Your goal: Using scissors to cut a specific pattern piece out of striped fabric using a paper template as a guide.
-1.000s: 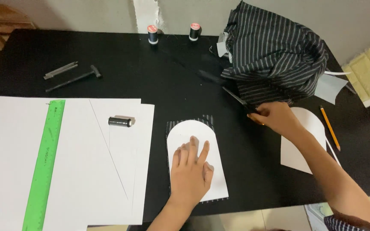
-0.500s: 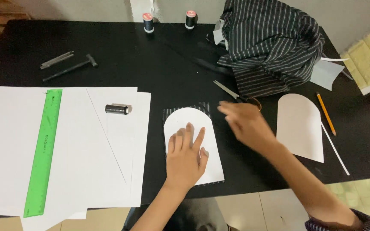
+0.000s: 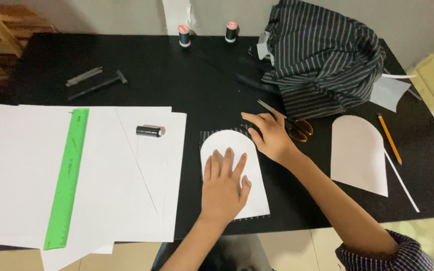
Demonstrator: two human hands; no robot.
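My left hand (image 3: 223,181) lies flat with fingers spread on a white arch-shaped paper pattern (image 3: 239,150). The pattern rests on a small piece of dark striped fabric (image 3: 212,134) whose edges show around it. My right hand (image 3: 271,134) sits just right of the pattern's rounded top, fingertips at the fabric's upper right corner, holding nothing that I can see. Scissors (image 3: 297,128) with orange handles lie on the black table (image 3: 177,75) right behind that hand.
A second arch-shaped paper (image 3: 357,153), a pencil (image 3: 389,131) and a thin white strip (image 3: 402,175) lie at the right. A heap of striped cloth (image 3: 322,55) and two thread spools (image 3: 184,35) stand at the back. White sheets (image 3: 21,170), a green ruler (image 3: 68,175) and a small dark cylinder (image 3: 150,130) lie left.
My right hand moved left, from the second paper arch and the scissors to the top right of the pattern. My left hand stayed flat on the pattern.
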